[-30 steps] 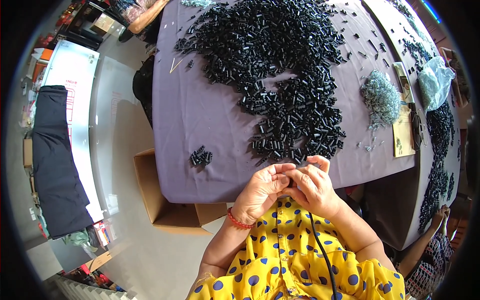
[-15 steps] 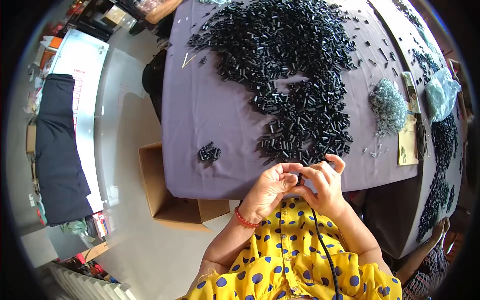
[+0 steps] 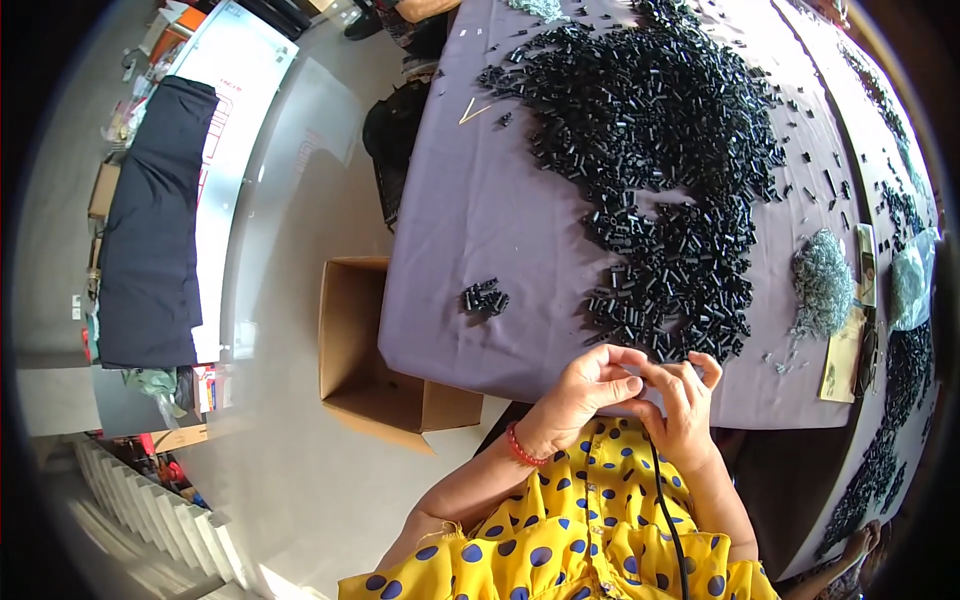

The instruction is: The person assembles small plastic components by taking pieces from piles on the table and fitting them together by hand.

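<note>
My left hand (image 3: 590,393), with a red bead bracelet (image 3: 522,445) at the wrist, is closed in a pinch just over the near table edge. Its fingertips meet those of my right hand (image 3: 683,405), which is closed too. Between them is a small black piece, nearly all hidden by the fingers now. Right beyond my hands lies a large heap of short black tube-like pieces (image 3: 690,240), spreading to the far end of the table. A small separate pile of the same kind of pieces (image 3: 485,297) lies to the left.
The purple-grey cloth table (image 3: 450,220) also bears a pile of small silvery parts (image 3: 822,285) and a yellow pad (image 3: 842,360) at right. A clear plastic bag (image 3: 912,280) lies beyond. An open cardboard box (image 3: 350,330) stands on the floor by the left corner.
The view has turned, so the table sits further right and lower. My hands stay pinched together; the black piece that showed between the fingertips is now mostly covered.
</note>
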`<act>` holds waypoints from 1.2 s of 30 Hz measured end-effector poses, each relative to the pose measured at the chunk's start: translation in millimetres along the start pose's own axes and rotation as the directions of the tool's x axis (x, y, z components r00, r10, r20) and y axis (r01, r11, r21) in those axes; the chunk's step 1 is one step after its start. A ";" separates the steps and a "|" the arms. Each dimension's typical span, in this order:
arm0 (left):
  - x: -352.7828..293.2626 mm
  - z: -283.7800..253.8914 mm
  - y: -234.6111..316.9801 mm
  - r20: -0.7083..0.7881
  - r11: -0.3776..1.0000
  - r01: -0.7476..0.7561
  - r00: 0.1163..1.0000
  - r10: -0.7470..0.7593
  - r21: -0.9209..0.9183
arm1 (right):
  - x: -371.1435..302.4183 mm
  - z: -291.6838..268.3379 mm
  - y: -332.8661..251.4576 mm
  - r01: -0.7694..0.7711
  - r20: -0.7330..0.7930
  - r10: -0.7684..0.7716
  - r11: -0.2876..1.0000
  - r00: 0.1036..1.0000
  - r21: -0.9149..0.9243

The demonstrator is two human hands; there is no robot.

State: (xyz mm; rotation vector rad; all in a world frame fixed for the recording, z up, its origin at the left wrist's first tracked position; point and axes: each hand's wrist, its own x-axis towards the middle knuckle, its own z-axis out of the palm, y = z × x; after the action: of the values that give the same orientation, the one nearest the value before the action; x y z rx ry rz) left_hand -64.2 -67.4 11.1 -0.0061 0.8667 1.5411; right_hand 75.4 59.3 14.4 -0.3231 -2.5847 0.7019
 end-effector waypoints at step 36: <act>27.7 -10.0 -8.3 0.275 -0.320 -0.052 0.653 0.705 0.946 | -15.6 21.7 23.9 -0.224 -0.088 0.212 0.961 0.973 -0.164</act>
State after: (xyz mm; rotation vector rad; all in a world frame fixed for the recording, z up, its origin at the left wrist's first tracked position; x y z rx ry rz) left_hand -67.4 -49.7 -13.7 1.3817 2.6030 0.9541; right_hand 81.3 65.2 -20.5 -0.6844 -2.5718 0.5287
